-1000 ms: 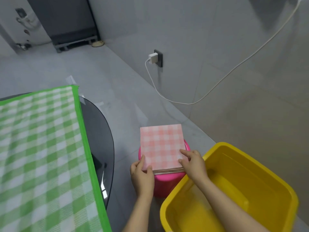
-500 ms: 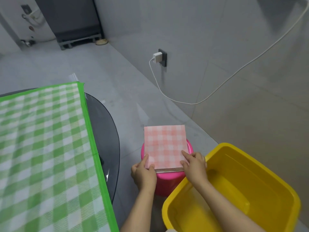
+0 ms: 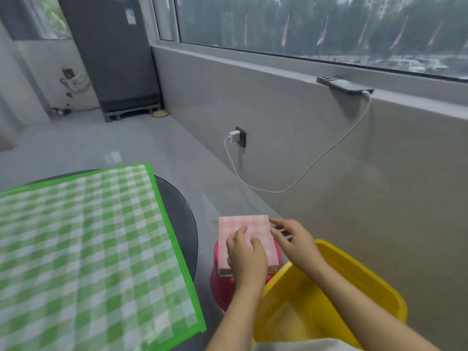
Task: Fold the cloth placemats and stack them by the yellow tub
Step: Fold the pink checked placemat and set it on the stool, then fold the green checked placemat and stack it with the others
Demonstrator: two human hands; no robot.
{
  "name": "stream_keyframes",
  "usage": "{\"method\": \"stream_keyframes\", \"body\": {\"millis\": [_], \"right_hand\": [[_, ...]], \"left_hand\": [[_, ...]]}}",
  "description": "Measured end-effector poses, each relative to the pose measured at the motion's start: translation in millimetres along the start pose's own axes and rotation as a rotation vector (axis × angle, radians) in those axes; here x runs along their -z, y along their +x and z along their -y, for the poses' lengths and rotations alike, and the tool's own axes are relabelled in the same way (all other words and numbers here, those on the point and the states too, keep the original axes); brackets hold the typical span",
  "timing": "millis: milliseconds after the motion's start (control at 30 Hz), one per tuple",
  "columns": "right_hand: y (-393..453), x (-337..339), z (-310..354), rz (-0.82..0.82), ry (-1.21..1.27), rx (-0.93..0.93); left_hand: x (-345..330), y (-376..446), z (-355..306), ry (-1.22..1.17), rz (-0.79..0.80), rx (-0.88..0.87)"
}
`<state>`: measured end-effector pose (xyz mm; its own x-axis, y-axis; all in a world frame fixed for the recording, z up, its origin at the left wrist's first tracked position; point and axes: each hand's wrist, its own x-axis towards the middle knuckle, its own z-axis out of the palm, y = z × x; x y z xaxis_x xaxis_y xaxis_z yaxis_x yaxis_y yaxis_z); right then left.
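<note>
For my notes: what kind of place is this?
Probably a room in a home, maybe an enclosed balcony: a wide window looking onto trees, a wall charger, and a checked cloth on a dark table.

one pink stack [image 3: 247,230], one green placemat [image 3: 83,249], two hands

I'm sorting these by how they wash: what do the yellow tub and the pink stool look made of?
Yellow tub: likely moulded plastic, smooth and slightly glossy, with rounded rim and corners. Pink stool: probably plastic too, uniform saturated colour with a soft sheen, though mostly hidden under the folded stack.
</note>
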<state>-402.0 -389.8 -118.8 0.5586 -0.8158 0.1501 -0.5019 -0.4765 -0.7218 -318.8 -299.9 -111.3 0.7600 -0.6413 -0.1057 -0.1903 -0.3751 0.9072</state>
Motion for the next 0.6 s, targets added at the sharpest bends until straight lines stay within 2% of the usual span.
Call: {"method": "stream_keyframes", "body": {"millis": [133,333,500,600], "right_hand": [[-13,29,59,-0.035,0.056,0.113],[-41,35,143,-0.010,-0.044,0.333],[-58,-2,205,0.054,-0.097,0.498],[-62,-40,232,0.120,-0.114,0.591]], "left_hand": [[51,-17,-33,-0.084,0.002,-0.176],[148,-39,-41,0.022,-0.068,-0.413],[233,-51,-13,0.306,-0.114,-0.512],[282,-60,9,0.556,-0.138,-0.555]]}}
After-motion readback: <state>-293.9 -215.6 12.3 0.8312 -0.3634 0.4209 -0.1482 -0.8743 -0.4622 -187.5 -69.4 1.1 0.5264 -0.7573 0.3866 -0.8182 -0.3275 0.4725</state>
